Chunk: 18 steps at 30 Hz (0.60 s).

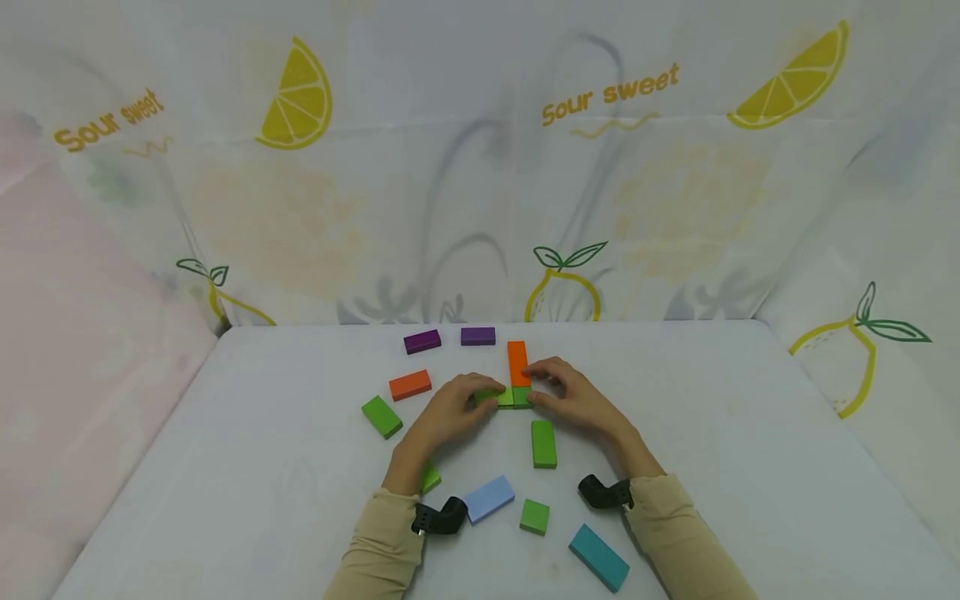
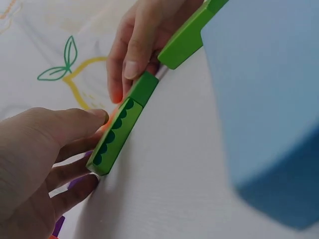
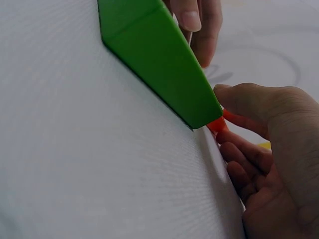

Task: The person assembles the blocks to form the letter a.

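Note:
My left hand [image 1: 452,410] holds the left end of a light green block [image 2: 119,130] with a dark scalloped pattern, its thumb on one side and fingers on the other. Against that block's right end stands a darker green block [image 1: 522,398]. An orange block [image 1: 517,363] extends away behind this pair. My right hand [image 1: 579,402] touches with its thumb at the darker green block's right end, while its fingertips rest by the orange block's right side. In the right wrist view a nearer green block [image 3: 154,59] covers much of the row.
Around the hands lie two purple blocks [image 1: 477,336], a red-orange block [image 1: 410,385] and several loose green blocks [image 1: 543,444]. Nearer are a light blue block [image 1: 489,499] and a teal block [image 1: 599,557]. A printed cloth [image 1: 420,167] hangs behind the white table [image 1: 247,467].

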Tool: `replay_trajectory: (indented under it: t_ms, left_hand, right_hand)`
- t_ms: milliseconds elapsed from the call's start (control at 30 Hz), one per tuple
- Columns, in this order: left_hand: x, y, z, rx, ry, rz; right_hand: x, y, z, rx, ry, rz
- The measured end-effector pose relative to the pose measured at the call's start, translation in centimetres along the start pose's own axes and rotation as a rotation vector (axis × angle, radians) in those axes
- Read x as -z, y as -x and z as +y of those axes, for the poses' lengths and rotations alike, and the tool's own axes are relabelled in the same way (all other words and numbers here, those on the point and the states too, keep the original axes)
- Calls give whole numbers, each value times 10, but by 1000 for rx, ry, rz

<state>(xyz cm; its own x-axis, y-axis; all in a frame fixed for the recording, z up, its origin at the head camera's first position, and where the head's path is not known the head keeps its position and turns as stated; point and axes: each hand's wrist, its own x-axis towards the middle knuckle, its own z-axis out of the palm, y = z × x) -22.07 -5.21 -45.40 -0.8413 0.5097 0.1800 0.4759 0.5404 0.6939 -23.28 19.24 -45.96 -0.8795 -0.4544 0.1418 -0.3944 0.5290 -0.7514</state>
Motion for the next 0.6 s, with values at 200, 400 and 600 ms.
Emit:
replay_trajectory:
  t_ms: [200,400,600]
  left_hand:
    - [2,-2,4,-2,-54,8]
    - [8,-6,6,23,-102,41]
    - [23,-21,4,57,-173,70]
  right_hand:
    - [-1,1,2,7,-7,4]
    - [-2,1,6,7,-5,-5]
    - [0,1,4,3,-9,8]
